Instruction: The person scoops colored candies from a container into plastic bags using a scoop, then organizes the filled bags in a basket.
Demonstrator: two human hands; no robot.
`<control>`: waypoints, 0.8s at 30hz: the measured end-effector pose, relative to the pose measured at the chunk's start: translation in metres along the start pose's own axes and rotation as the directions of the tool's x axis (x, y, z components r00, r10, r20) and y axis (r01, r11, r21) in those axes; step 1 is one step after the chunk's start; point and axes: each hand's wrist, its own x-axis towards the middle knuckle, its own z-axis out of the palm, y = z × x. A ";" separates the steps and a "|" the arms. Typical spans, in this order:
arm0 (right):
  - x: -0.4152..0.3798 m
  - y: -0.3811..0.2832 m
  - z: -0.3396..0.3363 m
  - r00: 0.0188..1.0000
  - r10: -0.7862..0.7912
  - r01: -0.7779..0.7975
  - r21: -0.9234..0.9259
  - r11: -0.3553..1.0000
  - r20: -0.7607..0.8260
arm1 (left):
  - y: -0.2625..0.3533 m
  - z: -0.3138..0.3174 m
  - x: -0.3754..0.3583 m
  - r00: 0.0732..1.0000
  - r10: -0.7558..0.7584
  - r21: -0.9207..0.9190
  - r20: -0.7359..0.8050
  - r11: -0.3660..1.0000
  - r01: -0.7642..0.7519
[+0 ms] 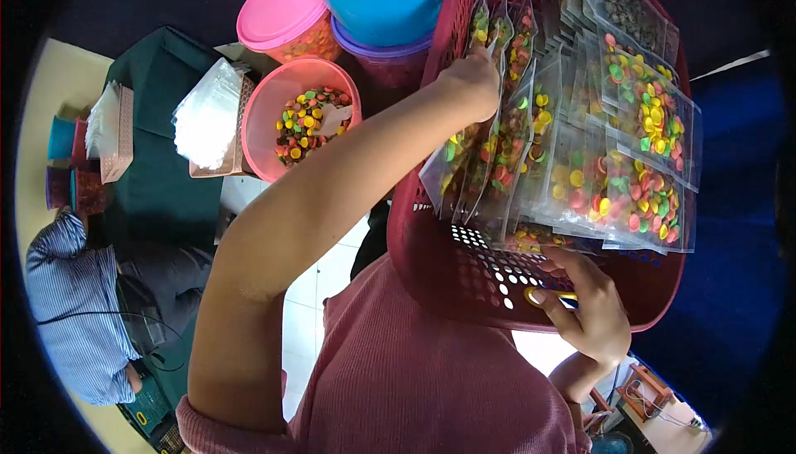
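A dark red plastic basket stands in front of me with clear plastic packets of small red, yellow, green and brown button-like pieces. My left hand reaches over its left side, fingers closed at the top of a packet in the leftmost row; its fingertips are partly hidden. Near the basket's front wall is my right hand, thumb and fingers apart, with nothing visible between them. Its fingertips come close to the lower packets, beside a yellow handle ring on the basket.
Left of the basket are a pink tub holding loose coloured pieces, a pink-lidded tub and a large blue tub. A box of clear bags stands farther left. Another person in a striped shirt is at the far left.
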 end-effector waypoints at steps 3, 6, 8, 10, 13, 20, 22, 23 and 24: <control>0.000 0.000 0.001 1.000 -0.001 0.001 -0.010 1.000 0.014 | 0.001 0.009 0.001 0.987 -0.056 -0.102 -0.149 0.994 0.041; -0.002 0.002 0.001 1.000 0.003 -0.003 -0.012 1.000 0.020 | 0.002 0.009 0.002 0.987 -0.070 -0.134 -0.145 0.990 0.050; -0.003 0.002 0.001 1.000 0.004 -0.004 -0.013 1.000 0.027 | 0.001 0.007 0.005 0.988 -0.102 -0.147 -0.119 0.986 0.084; -0.004 0.002 0.001 1.000 0.012 -0.011 -0.022 1.000 0.014 | 0.002 0.000 0.001 0.984 -0.116 -0.218 -0.133 0.972 0.085; -0.004 0.003 0.002 1.000 0.021 -0.021 -0.015 1.000 0.017 | 0.002 -0.006 -0.001 0.977 -0.155 -0.340 -0.143 0.935 0.099; 0.001 -0.009 -0.006 1.000 -0.001 0.001 -0.027 1.000 0.005 | 0.005 -0.002 -0.011 0.970 -0.086 -0.410 -0.226 0.912 -0.015; 0.009 -0.022 -0.015 0.998 -0.037 0.028 -0.155 0.987 -0.052 | 0.007 -0.003 -0.017 0.975 -0.062 -0.473 -0.213 0.880 -0.047; 0.017 -0.031 -0.017 0.991 -0.057 0.032 -0.198 0.980 -0.122 | 0.005 0.001 -0.016 0.974 -0.065 -0.479 -0.216 0.877 -0.048; 0.026 -0.033 -0.020 0.980 -0.156 0.114 -0.292 0.950 -0.127 | 0.002 0.003 -0.016 0.967 -0.013 -0.485 -0.256 0.867 -0.117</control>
